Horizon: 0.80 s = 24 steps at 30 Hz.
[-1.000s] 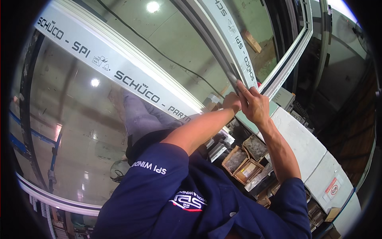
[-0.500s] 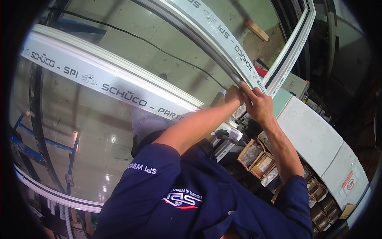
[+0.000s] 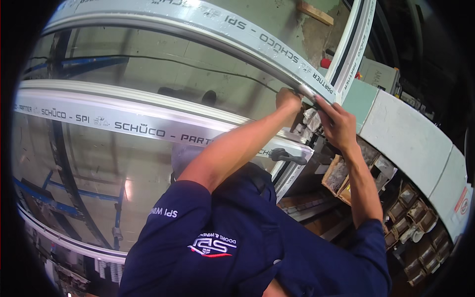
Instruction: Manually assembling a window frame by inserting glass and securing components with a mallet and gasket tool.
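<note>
A white window frame profile with a printed protective film crosses the upper part of the view. At its inner edge, close to the right-hand corner, my left hand is closed with its fingers curled. Whatever lies inside those fingers is hidden. Just to its right, my right hand has its fingers stretched toward the same edge, the tips at or near the profile. A second white profile with a dark handle runs below my left forearm, in front of my body.
A side profile rises from the corner. Beyond it stand a pale cabinet-like surface and a grey box. Cardboard boxes of small parts sit lower right. A black cable and a wood block lie behind the frame.
The view has shifted, so the frame profiles lie at a different slant. My right hand has drawn a little away from my left hand, which stays at the profile's inner edge.
</note>
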### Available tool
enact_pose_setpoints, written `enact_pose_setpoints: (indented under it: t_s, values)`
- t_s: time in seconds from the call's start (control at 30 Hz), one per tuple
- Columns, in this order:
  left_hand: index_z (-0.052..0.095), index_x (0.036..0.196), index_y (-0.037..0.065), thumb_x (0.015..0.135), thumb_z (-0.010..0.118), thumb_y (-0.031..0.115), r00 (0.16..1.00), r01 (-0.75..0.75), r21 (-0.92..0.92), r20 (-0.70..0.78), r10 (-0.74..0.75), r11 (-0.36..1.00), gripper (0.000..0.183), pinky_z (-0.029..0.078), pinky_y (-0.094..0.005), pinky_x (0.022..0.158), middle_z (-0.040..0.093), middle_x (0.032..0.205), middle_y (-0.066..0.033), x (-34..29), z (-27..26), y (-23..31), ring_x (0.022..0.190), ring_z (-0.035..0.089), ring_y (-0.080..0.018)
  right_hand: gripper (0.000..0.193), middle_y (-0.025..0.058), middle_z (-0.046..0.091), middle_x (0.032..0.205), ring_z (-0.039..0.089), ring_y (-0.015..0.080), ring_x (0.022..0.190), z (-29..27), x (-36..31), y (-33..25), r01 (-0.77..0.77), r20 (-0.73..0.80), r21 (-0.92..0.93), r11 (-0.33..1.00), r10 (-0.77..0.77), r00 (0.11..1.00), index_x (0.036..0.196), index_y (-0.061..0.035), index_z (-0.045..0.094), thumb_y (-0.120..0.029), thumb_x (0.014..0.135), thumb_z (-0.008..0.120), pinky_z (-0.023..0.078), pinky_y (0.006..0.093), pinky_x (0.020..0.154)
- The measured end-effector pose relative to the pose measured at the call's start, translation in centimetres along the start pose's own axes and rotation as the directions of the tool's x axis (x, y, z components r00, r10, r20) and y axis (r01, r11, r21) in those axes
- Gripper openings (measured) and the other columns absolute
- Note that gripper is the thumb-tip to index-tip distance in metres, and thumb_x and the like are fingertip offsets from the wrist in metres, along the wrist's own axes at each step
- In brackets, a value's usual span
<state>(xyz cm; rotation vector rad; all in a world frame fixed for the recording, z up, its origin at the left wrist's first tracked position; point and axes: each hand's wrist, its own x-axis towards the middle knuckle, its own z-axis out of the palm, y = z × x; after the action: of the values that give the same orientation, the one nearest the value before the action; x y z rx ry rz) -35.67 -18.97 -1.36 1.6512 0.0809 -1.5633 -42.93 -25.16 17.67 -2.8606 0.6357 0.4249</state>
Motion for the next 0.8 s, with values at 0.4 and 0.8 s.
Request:
enact_pose_setpoints:
  t_s: [0.4,0.8]
  values:
    - [0.063,0.128,-0.007,0.114,0.047,0.025,0.902,0.064,-0.200,0.432,0.030,0.978,0.038,0.061,-0.0400,0.099,0.074,0.122,-0.0190,-0.2,-1.7,0.2,0.112,0.074,-0.0306,0.026,-0.0027,0.061,0.078,0.053,0.0058,0.074,9.8,-14.0,2.2,-0.359,-0.011,0.867,0.344,0.735,0.678,0.092,-0.0018,0.064,-0.020,0.094,0.083,0.046,0.0271,0.066]
    - [0.066,0.124,0.001,0.114,0.043,0.026,0.952,0.237,-0.226,0.247,-0.180,0.945,0.035,0.059,-0.0427,0.105,0.075,0.118,-0.0110,-0.4,-1.1,2.2,0.107,0.074,-0.0267,0.036,0.0014,0.064,0.083,0.060,0.0151,0.085,17.9,-8.0,7.8,0.017,-0.040,0.996,0.092,0.255,0.966,0.107,-0.0009,0.070,-0.033,0.095,0.080,0.050,0.0343,0.080]
